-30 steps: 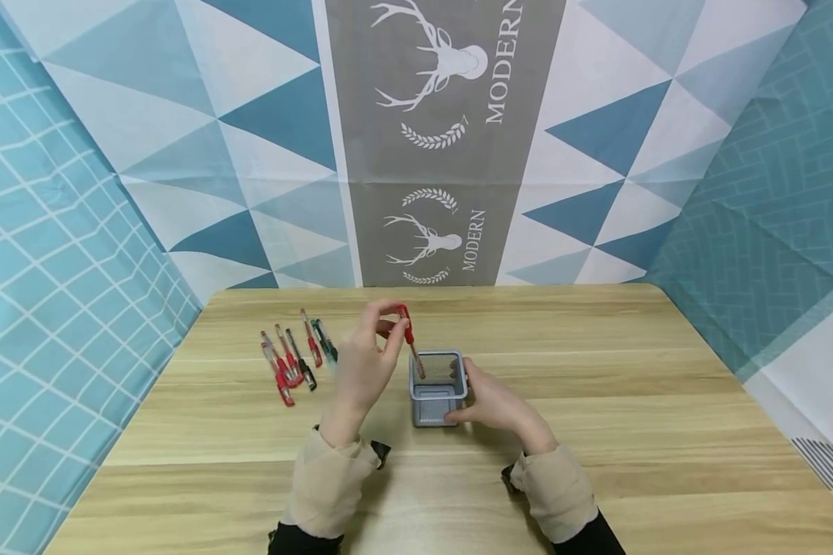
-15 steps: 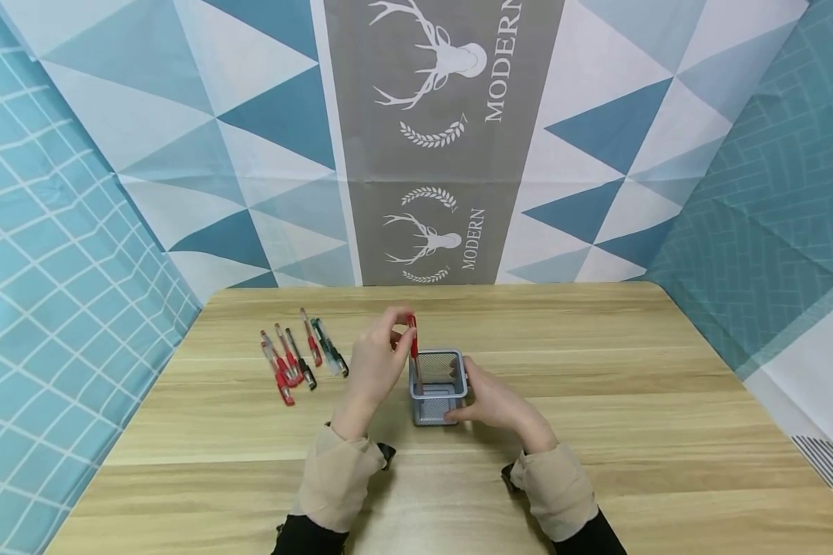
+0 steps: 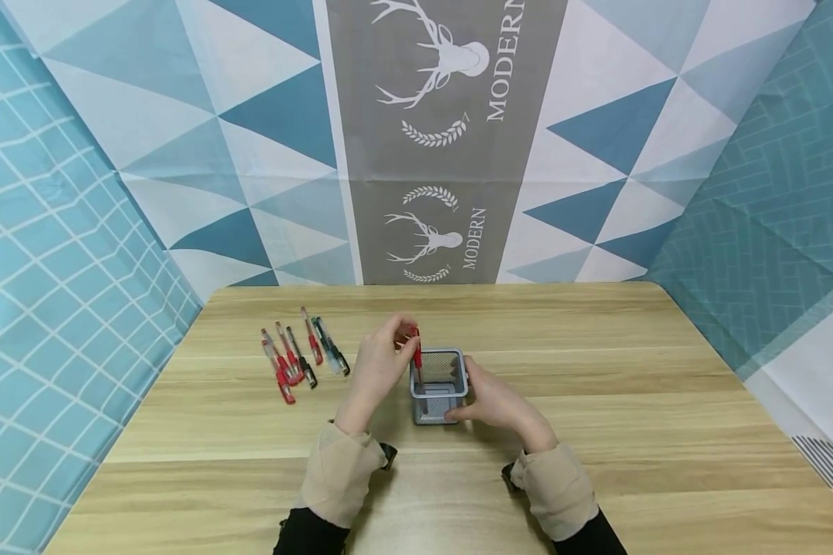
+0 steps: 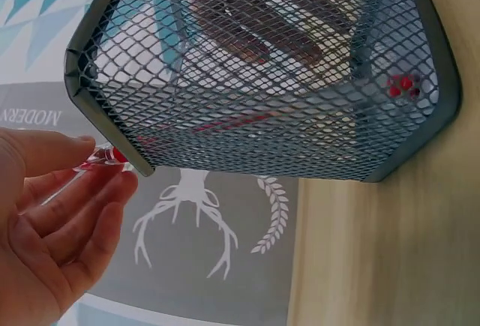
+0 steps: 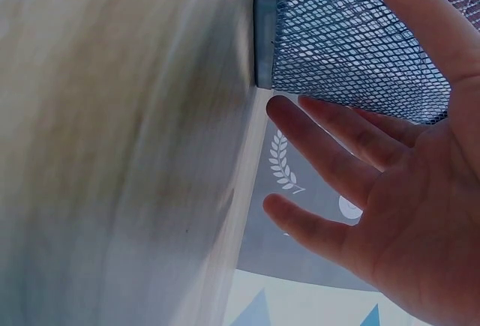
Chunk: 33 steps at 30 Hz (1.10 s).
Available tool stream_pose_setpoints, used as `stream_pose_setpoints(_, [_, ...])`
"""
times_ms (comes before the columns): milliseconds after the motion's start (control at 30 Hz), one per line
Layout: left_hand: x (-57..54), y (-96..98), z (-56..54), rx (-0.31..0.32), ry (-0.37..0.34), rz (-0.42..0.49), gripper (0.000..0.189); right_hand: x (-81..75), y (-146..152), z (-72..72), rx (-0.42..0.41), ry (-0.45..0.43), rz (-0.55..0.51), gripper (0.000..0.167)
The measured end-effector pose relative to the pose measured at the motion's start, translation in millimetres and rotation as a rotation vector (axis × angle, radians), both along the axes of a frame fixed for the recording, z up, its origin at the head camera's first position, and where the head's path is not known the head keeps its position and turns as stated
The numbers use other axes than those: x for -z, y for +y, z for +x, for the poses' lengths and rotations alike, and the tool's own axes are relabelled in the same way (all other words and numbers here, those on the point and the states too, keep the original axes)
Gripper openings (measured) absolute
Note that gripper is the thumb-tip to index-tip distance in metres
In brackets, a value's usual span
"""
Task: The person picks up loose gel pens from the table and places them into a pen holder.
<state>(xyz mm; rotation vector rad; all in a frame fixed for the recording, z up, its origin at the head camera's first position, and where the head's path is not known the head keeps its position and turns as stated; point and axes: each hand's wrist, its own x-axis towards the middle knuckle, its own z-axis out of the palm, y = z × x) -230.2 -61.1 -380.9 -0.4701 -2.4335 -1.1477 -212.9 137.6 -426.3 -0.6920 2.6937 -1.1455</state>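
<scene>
In the head view, my left hand (image 3: 380, 364) pinches the capped end of a red pen (image 3: 418, 359) between thumb and fingers. The pen points down inside a grey wire-mesh pen holder (image 3: 439, 395), close to its left wall. Through the mesh in the left wrist view, its red tip (image 4: 406, 85) shows near the holder's base. My right hand (image 3: 497, 401) grips the holder from the right, thumb at the front and fingers toward the back. The right wrist view shows that thumb against the mesh wall (image 5: 345, 49), with several fingers at another side.
Left of the holder lies a loose group of pens: several red pens (image 3: 282, 379), a black pen (image 3: 303, 361) and dark green and black ones (image 3: 333, 348). All rest on a wood-grain table (image 3: 618, 401). Patterned cloth (image 3: 597, 154) hangs behind it and at both sides.
My left hand has lowered the red pen from a slant above the rim to nearly upright inside the holder, moving slightly right. The right hand and the holder stay in place.
</scene>
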Motion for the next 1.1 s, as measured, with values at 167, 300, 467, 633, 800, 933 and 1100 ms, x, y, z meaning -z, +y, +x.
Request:
stream_pose_setpoints(167, [2.7, -0.4, -2.4, 0.010, -0.029, -0.005, 0.015, 0.5, 0.7, -0.5, -0.007, 0.000, -0.004, 0.086])
stream_pose_setpoints(300, [4.4, -0.5, -3.6, 0.020, -0.053, -0.001, 0.015, 0.7, 1.0, -0.7, -0.011, -0.001, -0.010, 0.085])
stream_pose_setpoints(467, [6.0, -0.2, -4.3, 0.040, -0.077, 0.020, 0.017, 0.8, 0.7, -1.0, -0.019, 0.010, -0.012, 0.086])
stream_pose_setpoints(633, [9.1, 0.5, -5.3, 0.053, -0.098, 0.023, 0.024, 1.9, 0.7, -0.8, -0.015, 0.012, 0.012, 0.085])
stream_pose_setpoints(800, [10.3, 0.8, -5.1, 0.061, -0.109, -0.016, 0.023, 2.2, 0.9, 0.1, -0.013, 0.015, 0.019, 0.086])
stream_pose_setpoints(933, [11.0, 0.7, -5.2, 0.064, -0.134, -0.040, 0.029, 2.5, 1.2, -0.1, -0.027, 0.025, 0.005, 0.086])
stream_pose_setpoints(1100, [10.8, 1.0, -4.5, 0.065, -0.159, -0.059, 0.038, 3.2, 1.1, -0.9, -0.037, 0.025, -0.003, 0.086])
